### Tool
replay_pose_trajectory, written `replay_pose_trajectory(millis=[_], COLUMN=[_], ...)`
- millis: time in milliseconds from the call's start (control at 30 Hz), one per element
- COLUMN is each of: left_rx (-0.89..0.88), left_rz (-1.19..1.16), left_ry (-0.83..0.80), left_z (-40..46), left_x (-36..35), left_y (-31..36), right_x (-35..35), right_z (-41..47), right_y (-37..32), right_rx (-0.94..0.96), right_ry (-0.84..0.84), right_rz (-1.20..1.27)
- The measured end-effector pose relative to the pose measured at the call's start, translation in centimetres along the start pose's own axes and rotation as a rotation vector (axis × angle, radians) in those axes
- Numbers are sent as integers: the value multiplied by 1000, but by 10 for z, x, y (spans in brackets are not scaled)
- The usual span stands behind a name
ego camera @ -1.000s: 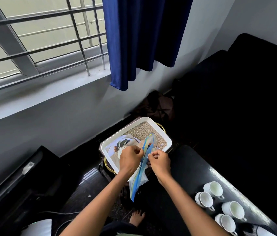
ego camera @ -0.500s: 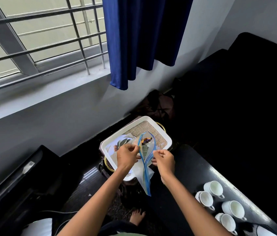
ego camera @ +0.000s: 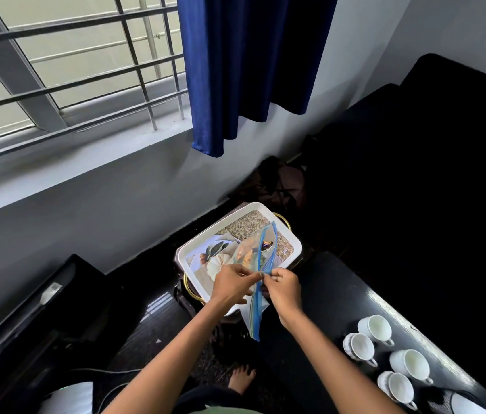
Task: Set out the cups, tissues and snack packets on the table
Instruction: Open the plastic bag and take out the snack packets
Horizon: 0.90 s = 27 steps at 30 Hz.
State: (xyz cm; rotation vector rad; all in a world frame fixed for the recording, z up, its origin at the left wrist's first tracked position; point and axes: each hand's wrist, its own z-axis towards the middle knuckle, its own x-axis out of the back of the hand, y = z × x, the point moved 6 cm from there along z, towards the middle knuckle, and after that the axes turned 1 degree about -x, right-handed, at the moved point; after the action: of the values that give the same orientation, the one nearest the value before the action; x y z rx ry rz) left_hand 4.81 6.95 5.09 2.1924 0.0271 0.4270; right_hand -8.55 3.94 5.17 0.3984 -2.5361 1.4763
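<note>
Both hands meet over the near edge of the white rectangular tray [ego camera: 292, 239]. The left hand [ego camera: 232, 283] and right hand [ego camera: 283, 289] pinch the blue zip strip of a clear plastic snack bag [ego camera: 258, 258], which runs between them, over the tray and down past the wrists. Four white ceramic cups [ego camera: 385, 354] sit on the black table [ego camera: 331, 288] to the right.

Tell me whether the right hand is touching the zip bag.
Touching. The head view shows the right hand pinching the blue-edged top of the zip bag, with the left hand gripping the opposite side above the white tray.
</note>
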Motion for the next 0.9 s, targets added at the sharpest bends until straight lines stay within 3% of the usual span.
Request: replay_pose_trajectory(millis=[233, 667, 900], left_rx=[-43, -71, -84], left_rz=[57, -67, -132], left_ry=[33, 247, 277], left_z=[0, 4, 0], left_x=[1, 33, 29], left_y=[0, 1, 6], right_x=[1, 32, 12], right_z=[-5, 2, -7], right_y=[1, 3, 2], right_rx=[-15, -57, -54], right_ry=[-6, 242, 93], right_rz=[-23, 91, 97])
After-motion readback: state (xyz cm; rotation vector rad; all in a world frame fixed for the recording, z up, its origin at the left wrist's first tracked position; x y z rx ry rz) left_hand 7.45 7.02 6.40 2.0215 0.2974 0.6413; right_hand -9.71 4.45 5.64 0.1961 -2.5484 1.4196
